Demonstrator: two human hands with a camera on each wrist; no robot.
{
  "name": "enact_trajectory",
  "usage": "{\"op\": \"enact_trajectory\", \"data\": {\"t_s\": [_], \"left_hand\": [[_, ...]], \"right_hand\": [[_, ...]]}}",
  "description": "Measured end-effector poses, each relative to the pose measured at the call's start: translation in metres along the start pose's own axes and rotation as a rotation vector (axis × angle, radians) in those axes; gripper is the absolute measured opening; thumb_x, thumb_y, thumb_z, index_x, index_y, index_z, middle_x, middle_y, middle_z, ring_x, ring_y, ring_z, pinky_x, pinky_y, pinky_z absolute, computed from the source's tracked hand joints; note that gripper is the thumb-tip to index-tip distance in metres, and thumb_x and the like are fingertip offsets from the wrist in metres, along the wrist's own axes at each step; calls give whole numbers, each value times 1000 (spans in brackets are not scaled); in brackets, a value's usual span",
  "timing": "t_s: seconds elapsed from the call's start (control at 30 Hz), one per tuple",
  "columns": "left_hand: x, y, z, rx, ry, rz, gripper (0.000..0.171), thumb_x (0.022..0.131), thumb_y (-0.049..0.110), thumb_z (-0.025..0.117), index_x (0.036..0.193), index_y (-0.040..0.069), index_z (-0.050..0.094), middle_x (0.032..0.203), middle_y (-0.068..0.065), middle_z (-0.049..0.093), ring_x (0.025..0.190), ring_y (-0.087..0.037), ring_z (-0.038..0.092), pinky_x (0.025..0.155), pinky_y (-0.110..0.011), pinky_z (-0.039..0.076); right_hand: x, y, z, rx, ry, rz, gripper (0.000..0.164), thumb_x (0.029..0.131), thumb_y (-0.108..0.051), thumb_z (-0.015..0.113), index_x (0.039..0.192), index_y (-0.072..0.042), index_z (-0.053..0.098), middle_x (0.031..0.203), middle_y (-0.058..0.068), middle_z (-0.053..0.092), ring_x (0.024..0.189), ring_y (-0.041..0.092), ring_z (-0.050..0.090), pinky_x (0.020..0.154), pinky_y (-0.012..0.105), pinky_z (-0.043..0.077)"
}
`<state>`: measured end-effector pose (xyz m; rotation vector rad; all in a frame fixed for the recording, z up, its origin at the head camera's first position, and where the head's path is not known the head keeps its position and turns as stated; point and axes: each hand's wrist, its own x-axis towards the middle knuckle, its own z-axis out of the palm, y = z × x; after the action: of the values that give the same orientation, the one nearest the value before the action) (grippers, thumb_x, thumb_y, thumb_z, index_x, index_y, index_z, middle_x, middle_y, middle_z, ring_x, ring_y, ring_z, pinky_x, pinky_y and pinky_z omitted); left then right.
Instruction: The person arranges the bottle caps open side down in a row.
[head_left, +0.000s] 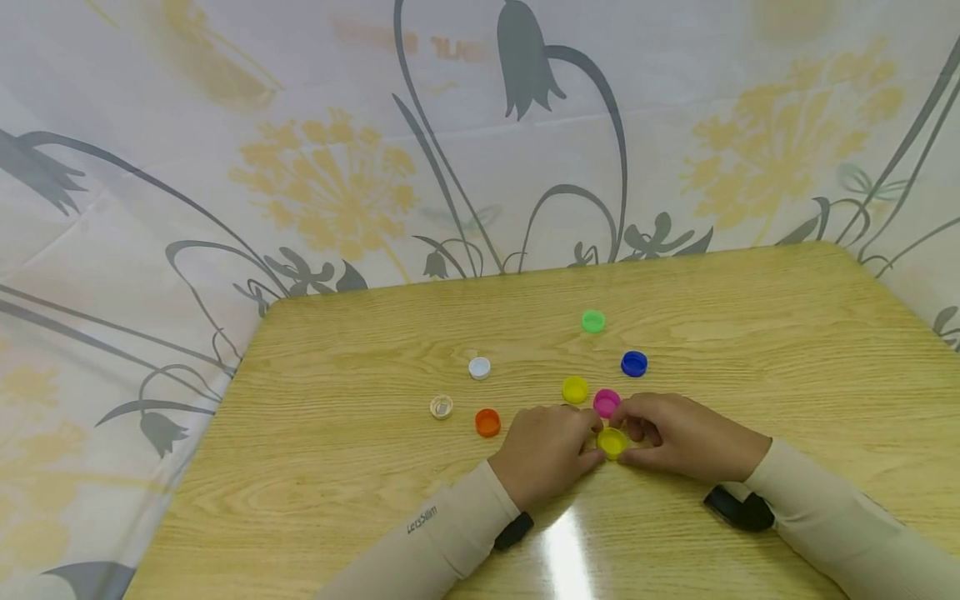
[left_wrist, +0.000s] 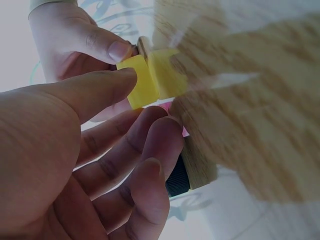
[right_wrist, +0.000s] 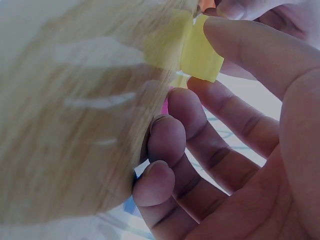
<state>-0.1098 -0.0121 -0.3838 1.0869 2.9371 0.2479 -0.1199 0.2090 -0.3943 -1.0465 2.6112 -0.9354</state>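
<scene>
A yellow bottle cap (head_left: 612,443) sits on the wooden table between both hands, open side up. My left hand (head_left: 551,450) pinches it from the left, its thumb against the cap's near side. From the right, my right hand (head_left: 675,437) pinches the same cap with thumb and index finger. Both wrist views show the yellow cap's side wall (left_wrist: 141,82) upright at the table surface, mirrored in its gloss. Just beyond the fingertips lie a pink cap (head_left: 607,403) and a second yellow cap (head_left: 575,389).
An orange cap (head_left: 487,422) lies left of my left hand, with a clear cap (head_left: 441,407) and a white cap (head_left: 479,367) past it. Farther back are a blue cap (head_left: 633,363) and a green cap (head_left: 593,321). A patterned curtain (head_left: 465,150) hangs behind the table.
</scene>
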Motion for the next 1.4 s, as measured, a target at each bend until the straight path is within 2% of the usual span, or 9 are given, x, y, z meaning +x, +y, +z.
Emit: {"op": "enact_trajectory", "data": {"t_s": [0.37, 0.6, 0.73, 0.77, 0.9, 1.0, 1.2, 1.27, 1.4], "left_hand": [[2, 0, 0, -8, -13, -13, 25, 93, 41, 70, 106, 20, 73, 65, 14, 54, 58, 0, 46, 48, -17, 32], [3, 2, -2, -8, -33, -25, 21, 93, 43, 69, 95, 22, 72, 60, 13, 43, 55, -2, 41, 46, -18, 28], [2, 1, -1, -42, -20, -18, 20, 93, 41, 69, 91, 22, 70, 60, 14, 43, 55, -1, 41, 46, -18, 28], [2, 0, -1, -62, -16, -17, 20, 94, 40, 69, 88, 21, 69, 59, 14, 45, 55, -1, 41, 46, -17, 29], [3, -3, -1, -162, -11, -31, 17, 95, 36, 68, 96, 19, 71, 62, 16, 55, 56, 3, 46, 49, -14, 34], [4, -6, -4, -242, -20, -54, 23, 96, 33, 67, 111, 16, 71, 69, 17, 61, 59, 5, 50, 52, -12, 38], [5, -11, -10, -411, -24, -99, 26, 99, 34, 63, 117, 16, 69, 85, 15, 72, 70, 7, 58, 62, -12, 45], [5, -12, -11, -480, -19, -117, 26, 100, 34, 62, 118, 16, 69, 90, 13, 74, 72, 8, 59, 65, -12, 46], [6, -14, -13, -655, -7, -153, 26, 100, 30, 62, 120, 14, 68, 93, 8, 75, 67, 5, 60, 63, -15, 49]], "right_hand": [[-1, 1, 1, -35, 22, -2, 19, 89, -24, 77, 102, -16, 65, 80, -12, 54, 70, -1, 47, 62, 19, 44], [0, 0, 2, -32, 20, -9, 18, 89, -22, 77, 102, -16, 66, 80, -12, 52, 71, -1, 46, 62, 19, 43], [0, -1, 1, -23, 18, -11, 16, 90, -22, 76, 101, -16, 66, 79, -13, 53, 71, -1, 47, 62, 19, 44], [0, -1, 1, -18, 18, -8, 16, 90, -21, 76, 101, -17, 66, 79, -14, 54, 71, -1, 47, 62, 19, 44], [0, -1, -2, 6, 24, 16, 17, 89, -17, 76, 105, -15, 69, 79, -16, 58, 71, -3, 51, 63, 20, 48], [1, -3, -5, 10, 36, 29, 21, 88, -14, 76, 109, -12, 71, 79, -16, 62, 71, -4, 54, 64, 20, 51], [2, -6, -9, 2, 87, 9, 27, 88, -12, 76, 114, -6, 69, 85, -13, 69, 75, -5, 61, 66, 21, 54], [2, -7, -9, -5, 115, -8, 28, 88, -11, 76, 114, -6, 69, 85, -13, 71, 75, -5, 61, 65, 21, 54], [3, -9, -8, -16, 180, -35, 27, 88, -11, 76, 114, -8, 69, 85, -14, 71, 74, -5, 60, 64, 21, 53]]}}
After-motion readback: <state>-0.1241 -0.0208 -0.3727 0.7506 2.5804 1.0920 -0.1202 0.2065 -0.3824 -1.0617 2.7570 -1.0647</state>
